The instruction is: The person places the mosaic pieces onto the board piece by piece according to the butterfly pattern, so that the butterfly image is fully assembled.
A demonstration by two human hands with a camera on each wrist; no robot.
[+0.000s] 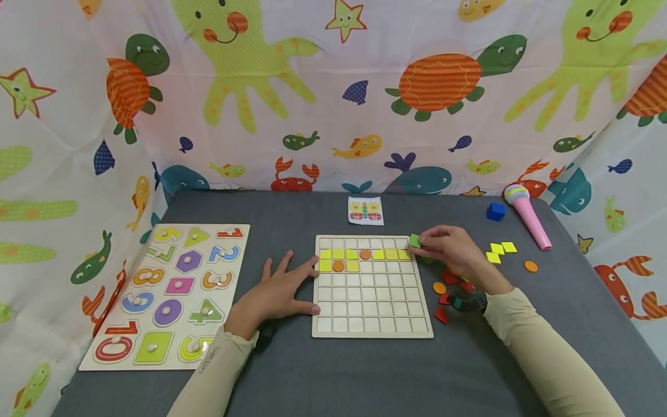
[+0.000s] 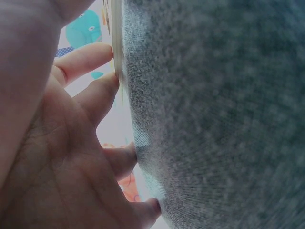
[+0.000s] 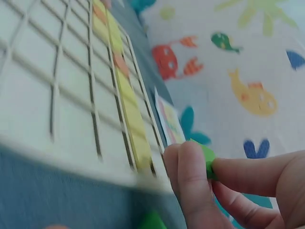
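Note:
A wooden grid board (image 1: 366,301) lies on the grey tabletop, with yellow tiles (image 1: 339,253) and orange discs (image 1: 365,254) set in its upper rows. My right hand (image 1: 454,252) pinches a green square tile (image 1: 414,240) between thumb and fingers at the board's upper right corner. In the right wrist view the green tile (image 3: 207,160) is partly hidden by the fingertips. My left hand (image 1: 276,295) rests with spread fingers along the board's left edge, its fingertips touching that edge and the table. The left wrist view shows this palm (image 2: 62,162) beside the grey cloth.
A picture card (image 1: 366,211) lies behind the board. Right of the board are red pieces (image 1: 440,314), an orange disc (image 1: 440,288), yellow tiles (image 1: 493,258), a blue cube (image 1: 495,212) and a pink toy microphone (image 1: 531,220). A number puzzle board (image 1: 172,295) lies at left.

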